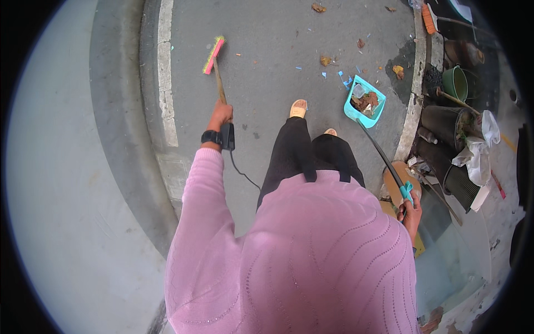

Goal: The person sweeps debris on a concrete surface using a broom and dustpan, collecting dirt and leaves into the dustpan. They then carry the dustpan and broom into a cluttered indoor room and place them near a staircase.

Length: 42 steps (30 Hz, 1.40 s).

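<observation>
My left hand (221,113) grips the wooden handle (219,83) of a broom. Its pink head (214,56) with yellow-green bristles appears near the pavement, ahead and to the left. On the right, my right hand (410,213) holds the turquoise grip (406,190) of a long-handled dustpan, partly hidden behind my sleeve and body. The dustpan's turquoise pan (363,119) is ahead of my feet on the right. Inside it lie brown dry leaves (367,101) and a clear plastic container (358,90). Blue scraps (345,80) lie just beyond the pan's left edge.
Dry leaves (326,61) and small litter are scattered over the asphalt (267,50). Along the right kerb (418,71) stand dark plant pots (444,123), a green bucket (455,83), plastic bags and an orange-bristled broom (429,19). A pale wall (50,167) runs along the left.
</observation>
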Available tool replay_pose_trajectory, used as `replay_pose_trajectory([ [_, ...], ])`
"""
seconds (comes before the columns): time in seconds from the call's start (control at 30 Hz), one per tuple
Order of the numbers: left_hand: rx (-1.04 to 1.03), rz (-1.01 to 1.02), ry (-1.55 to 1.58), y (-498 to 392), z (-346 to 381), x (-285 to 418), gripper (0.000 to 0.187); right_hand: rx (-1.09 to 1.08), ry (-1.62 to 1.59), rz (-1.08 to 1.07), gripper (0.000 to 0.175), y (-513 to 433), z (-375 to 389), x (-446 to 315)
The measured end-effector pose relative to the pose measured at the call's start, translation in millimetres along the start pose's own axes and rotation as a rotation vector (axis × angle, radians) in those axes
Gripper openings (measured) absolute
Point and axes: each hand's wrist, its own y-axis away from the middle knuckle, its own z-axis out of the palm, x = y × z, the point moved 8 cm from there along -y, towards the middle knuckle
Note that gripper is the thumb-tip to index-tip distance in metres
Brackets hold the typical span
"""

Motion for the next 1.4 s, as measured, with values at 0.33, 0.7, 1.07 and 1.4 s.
replay_pose_trajectory([
  [0.33, -0.392, 0.005, 1.229, 164.9, 166.2, 125.3, 0.048, -0.135, 0.113, -0.045, 0.046, -62.3, -43.2, -75.5],
  [0.7, 0.170, -0.361, 0.820, 203.3, 195.1, -27.5, 0.022, -0.233, 0.303, -0.135, 0.048, -101.6, -122.4, -99.5],
  [1.07, -0.195, -0.196, 1.234, 255.5, 322.5, 100.1, 0.041, -0.218, 0.344, -0.138, 0.050, -103.9, -146.2, -85.8],
  [1.4, -0.174, -0.368, 1.461, 327.6, 291.0, 53.4, 0.014, -0.233, 0.222, -0.077, 0.050, -97.1, -141.6, -76.1],
])
